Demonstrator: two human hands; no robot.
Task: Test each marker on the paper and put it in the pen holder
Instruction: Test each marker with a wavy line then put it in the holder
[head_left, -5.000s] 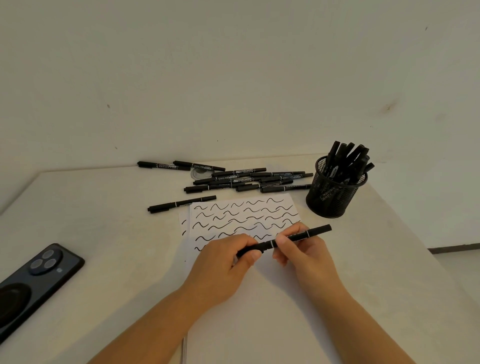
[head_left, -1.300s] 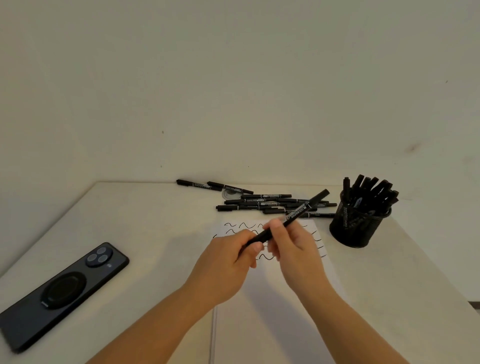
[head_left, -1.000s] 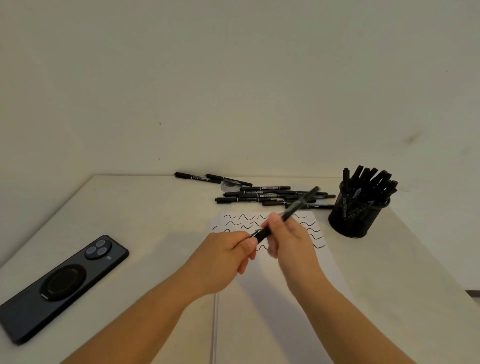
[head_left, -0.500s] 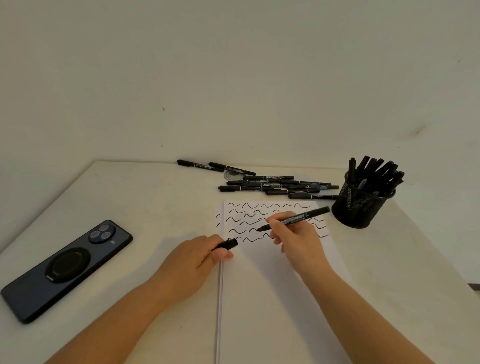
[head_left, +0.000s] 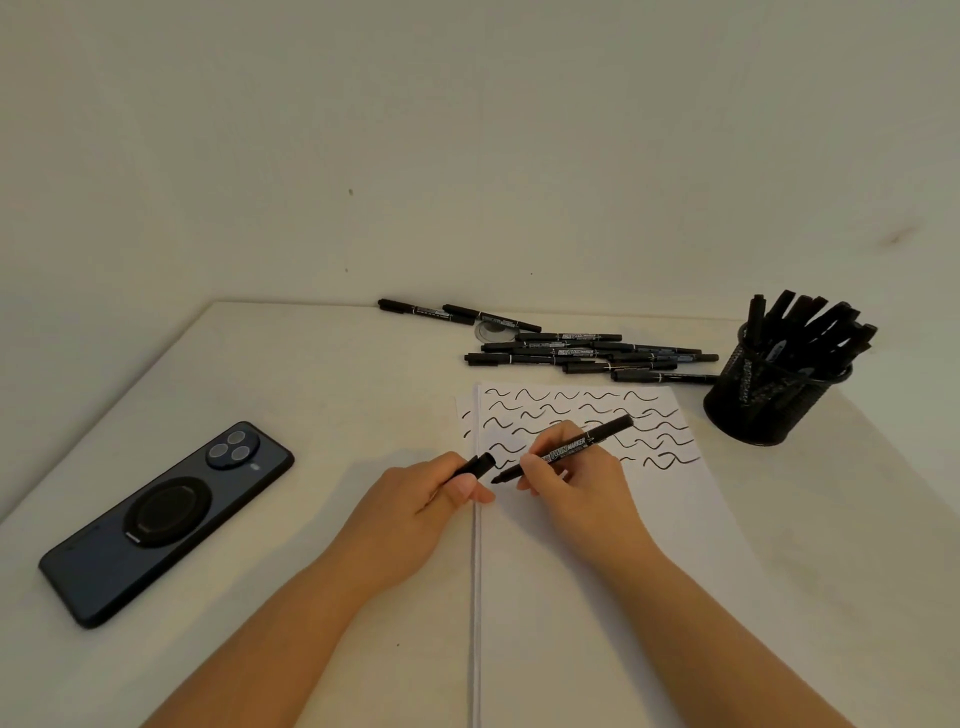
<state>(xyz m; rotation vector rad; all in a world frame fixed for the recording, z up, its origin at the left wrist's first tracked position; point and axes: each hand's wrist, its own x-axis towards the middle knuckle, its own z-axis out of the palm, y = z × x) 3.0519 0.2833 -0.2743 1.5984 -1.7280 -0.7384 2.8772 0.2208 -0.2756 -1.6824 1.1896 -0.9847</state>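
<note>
My right hand (head_left: 576, 483) grips an uncapped black marker (head_left: 571, 449), its tip pointing down-left at the white paper (head_left: 597, 545) just below the rows of black wavy lines. My left hand (head_left: 421, 509) rests at the paper's left edge and pinches the marker's black cap (head_left: 475, 466). Several black markers (head_left: 571, 351) lie in a loose pile behind the paper. The black mesh pen holder (head_left: 769, 400) stands at the right, with several markers sticking out of it.
A dark smartphone (head_left: 166, 514) lies face down at the left of the white table (head_left: 311, 395). A small clear round object (head_left: 493, 331) sits among the loose markers. The wall rises right behind the table's far edge.
My hands pulled the cap off the marker and parted. The right hand has brought the tip down to the paper near the left hand, which keeps the cap.
</note>
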